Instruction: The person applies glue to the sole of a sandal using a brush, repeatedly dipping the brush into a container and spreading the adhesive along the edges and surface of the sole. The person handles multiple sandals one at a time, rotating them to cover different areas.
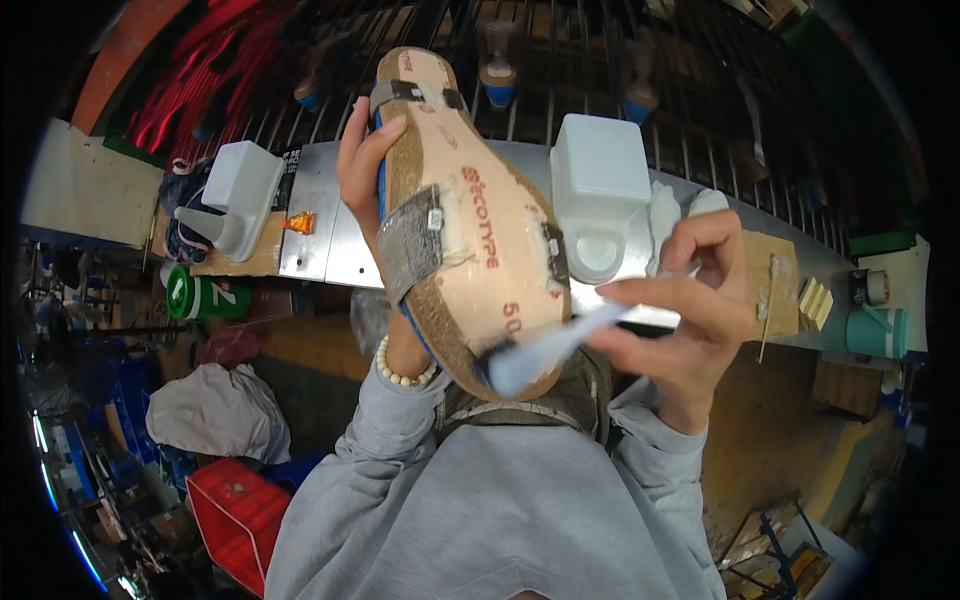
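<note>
Two hands are busy, and both are mine. My left hand (362,165) holds a sandal (468,215) up in the air, between me and the metal bench (330,235). My fingers are curled tight around its long side, near the toe end, and its flat bottom faces me. That bottom is pale pink with a brown cork edge. Grey straps (412,248) are folded over onto it and stuck down in a few spots.

My right hand (685,315) pinches a brush (545,350) with a white handle. My thumb and fingers are closed on the handle. The brush tip touches the bottom of the sandal at the heel end, the end nearest to me.

I think the gluing is partway done. Shiny wet patches show around the strap ends. Much of the middle looks dry. I cannot tell how much more needs brushing.

On the bench, a white tub (598,190) sits just behind the sandal, near the front edge. Another white tub (238,195) lies toward the left end. A teal cup (876,332) stands at the right end. A red crate (240,515) sits low on my left, down on the floor.
</note>
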Demonstrator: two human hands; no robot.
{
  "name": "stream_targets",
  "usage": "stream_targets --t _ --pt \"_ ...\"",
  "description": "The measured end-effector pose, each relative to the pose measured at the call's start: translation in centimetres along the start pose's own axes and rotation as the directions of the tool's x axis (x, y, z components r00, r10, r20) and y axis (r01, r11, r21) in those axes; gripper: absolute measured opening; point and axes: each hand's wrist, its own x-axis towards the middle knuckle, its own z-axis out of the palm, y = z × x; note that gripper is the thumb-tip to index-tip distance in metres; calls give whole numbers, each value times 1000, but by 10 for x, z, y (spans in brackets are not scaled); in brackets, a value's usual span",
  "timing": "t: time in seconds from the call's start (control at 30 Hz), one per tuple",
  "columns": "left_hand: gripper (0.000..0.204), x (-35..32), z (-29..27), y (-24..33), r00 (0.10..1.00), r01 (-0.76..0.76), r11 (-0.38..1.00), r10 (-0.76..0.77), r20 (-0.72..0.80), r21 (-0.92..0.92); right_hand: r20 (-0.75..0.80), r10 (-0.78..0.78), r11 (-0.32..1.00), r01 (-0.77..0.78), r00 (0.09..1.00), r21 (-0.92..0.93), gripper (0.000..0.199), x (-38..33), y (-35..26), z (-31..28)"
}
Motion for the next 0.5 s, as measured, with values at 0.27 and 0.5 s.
stream_targets --t 0.27,0.5 --pt "69 2 15 -4 997 -44 980 29 -78 -195 -189 134 977 -162 973 -140 40 22 8 13" --pt "91 2 10 -6 998 -69 981 69 -10 -182 -30 -12 987 7 999 -158 40 14 -7 -3"
